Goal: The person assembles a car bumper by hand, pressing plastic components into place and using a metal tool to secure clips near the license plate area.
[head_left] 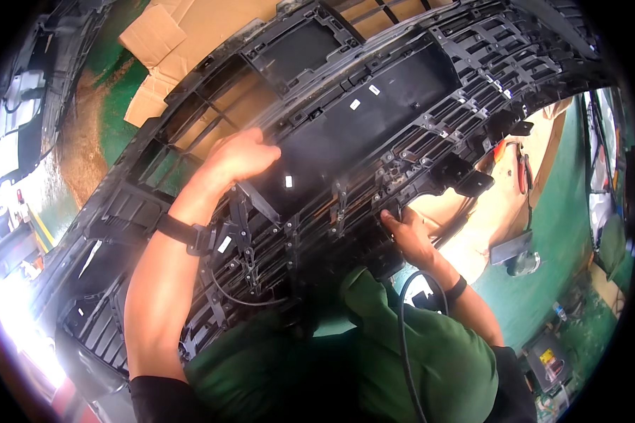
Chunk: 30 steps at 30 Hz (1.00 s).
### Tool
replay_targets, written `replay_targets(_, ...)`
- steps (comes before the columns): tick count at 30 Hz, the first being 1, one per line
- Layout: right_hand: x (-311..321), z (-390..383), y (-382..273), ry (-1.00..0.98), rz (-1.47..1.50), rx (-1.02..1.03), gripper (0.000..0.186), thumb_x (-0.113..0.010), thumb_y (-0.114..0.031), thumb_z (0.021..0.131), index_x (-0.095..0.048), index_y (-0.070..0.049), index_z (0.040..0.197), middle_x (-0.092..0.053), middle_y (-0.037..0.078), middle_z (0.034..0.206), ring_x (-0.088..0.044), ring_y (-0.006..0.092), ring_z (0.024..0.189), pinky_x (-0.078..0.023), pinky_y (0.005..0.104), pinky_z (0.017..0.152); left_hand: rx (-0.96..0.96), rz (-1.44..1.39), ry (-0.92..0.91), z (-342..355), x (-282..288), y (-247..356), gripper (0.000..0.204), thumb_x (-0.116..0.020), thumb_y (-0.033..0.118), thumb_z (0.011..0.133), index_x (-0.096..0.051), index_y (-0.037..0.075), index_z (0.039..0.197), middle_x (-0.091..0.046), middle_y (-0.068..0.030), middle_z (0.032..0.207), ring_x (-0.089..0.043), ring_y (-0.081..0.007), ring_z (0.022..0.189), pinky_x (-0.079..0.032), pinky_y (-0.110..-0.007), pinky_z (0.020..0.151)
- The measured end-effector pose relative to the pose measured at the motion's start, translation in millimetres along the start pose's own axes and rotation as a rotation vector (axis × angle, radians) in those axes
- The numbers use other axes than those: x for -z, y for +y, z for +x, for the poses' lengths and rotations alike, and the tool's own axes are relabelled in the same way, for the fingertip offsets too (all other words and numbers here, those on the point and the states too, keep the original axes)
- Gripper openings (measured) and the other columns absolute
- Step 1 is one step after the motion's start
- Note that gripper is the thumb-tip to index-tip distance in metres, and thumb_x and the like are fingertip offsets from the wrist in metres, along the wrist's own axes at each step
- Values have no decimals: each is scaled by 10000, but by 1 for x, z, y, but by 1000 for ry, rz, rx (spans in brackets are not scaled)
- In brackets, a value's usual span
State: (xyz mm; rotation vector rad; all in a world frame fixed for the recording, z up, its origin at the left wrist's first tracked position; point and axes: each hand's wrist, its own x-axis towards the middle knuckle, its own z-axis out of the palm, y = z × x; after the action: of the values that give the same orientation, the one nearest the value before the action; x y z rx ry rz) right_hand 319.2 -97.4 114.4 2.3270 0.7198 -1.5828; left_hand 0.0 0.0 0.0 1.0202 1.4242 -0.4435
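Note:
A large black plastic car bumper grille (360,134), its inner side with ribs, clips and a smooth middle panel facing up, stretches across the view before me. My left hand (243,156) is closed in a fist over the left part of that panel. Whatever its curled fingers hold, if anything, is hidden. Lower and to the right, my right hand (406,234) grips the near edge of the grille, with the thumb on top and the other fingers partly out of sight. A thin black cable (250,303) lies along the near left part of the grille.
Brown cardboard (152,39) lies beneath the part. Red-handled pliers (523,171) rest on the cardboard at right. A dark hose (402,338) loops near my right forearm. A toolbox-like case (545,361) stands on the green floor (564,261). Another black car part (46,92) is at far left.

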Motion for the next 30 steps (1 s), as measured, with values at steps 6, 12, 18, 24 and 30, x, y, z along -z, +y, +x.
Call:
replay_targets(6,9,-2,15,39,-100,3,411,-675,-299,933,-668,92,1058,-710,146,916,-657,220,870,-499,374,810,-24,-145,17,-19,6,6,365,-634,379,781,-662,38,908,-698,-163,953,-650,-302,982,-490,-411,848)
replay_targets(12,-14,15,-11,35,-25,40,377,-652,-253,951,-653,90,1109,-713,156,979,-657,237,907,-496,385,850,-108,-62,40,10,7,-14,375,-643,376,766,-652,26,899,-695,-179,945,-654,-330,943,-495,-418,819)
replay_targets(18,-9,24,11,-86,-9,314,336,-620,-199,970,-615,35,1211,-701,154,984,-658,229,869,-517,369,814,-167,86,91,6,5,-9,381,-699,339,841,-612,-23,919,-608,-152,743,-578,-227,697,-461,-381,664)
replay_targets(24,29,28,-10,-248,-275,75,387,-624,-309,961,-652,71,1031,-689,153,783,-661,241,670,-523,376,655,19,122,-108,-3,27,23,464,-604,365,914,-626,-4,1194,-653,-229,1187,-636,-347,1116,-485,-410,940)
replay_targets(30,34,33,6,-226,-442,74,488,-629,-393,945,-671,91,890,-677,200,748,-672,270,723,-510,386,650,52,93,-86,-9,25,30,516,-563,375,939,-600,-6,1285,-634,-231,1257,-611,-357,1174,-470,-416,987)
